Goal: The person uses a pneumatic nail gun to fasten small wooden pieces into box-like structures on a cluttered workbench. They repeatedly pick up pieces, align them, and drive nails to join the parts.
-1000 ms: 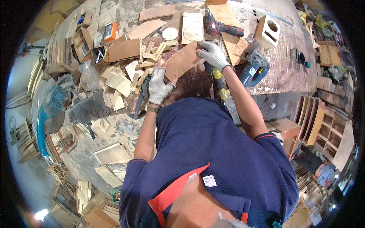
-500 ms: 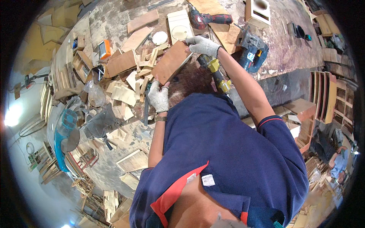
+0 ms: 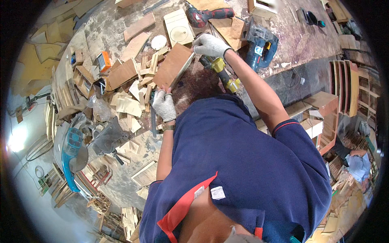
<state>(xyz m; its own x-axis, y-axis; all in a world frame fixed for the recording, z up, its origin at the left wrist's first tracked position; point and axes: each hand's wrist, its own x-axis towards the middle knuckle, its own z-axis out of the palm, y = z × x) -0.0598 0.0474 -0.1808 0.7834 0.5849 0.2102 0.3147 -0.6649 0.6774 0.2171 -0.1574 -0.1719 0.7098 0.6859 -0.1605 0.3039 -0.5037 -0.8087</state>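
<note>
A brown rectangular wooden board (image 3: 172,66) with a pale edge is held between my two gloved hands over the worktable. My left hand (image 3: 164,105), in a light knitted glove, grips its near end. At the far right corner, my right hand (image 3: 210,45), gloved alike, has its fingers closed on the board. Just below the right hand lies a yellow and black power tool (image 3: 222,74). Beyond the board sit a pale wooden panel with a round outline (image 3: 178,28) and a white disc (image 3: 158,42).
A red and black cordless drill (image 3: 208,15) lies at the back, a blue jigsaw (image 3: 259,47) to the right. Wood offcuts (image 3: 129,103) clutter the left side, near an orange box (image 3: 103,61). A teal circular saw (image 3: 73,152) with exposed blade stands at far left.
The whole view has shifted, so the table things sit further left and higher. Both hands still hold the board, which looks slightly turned.
</note>
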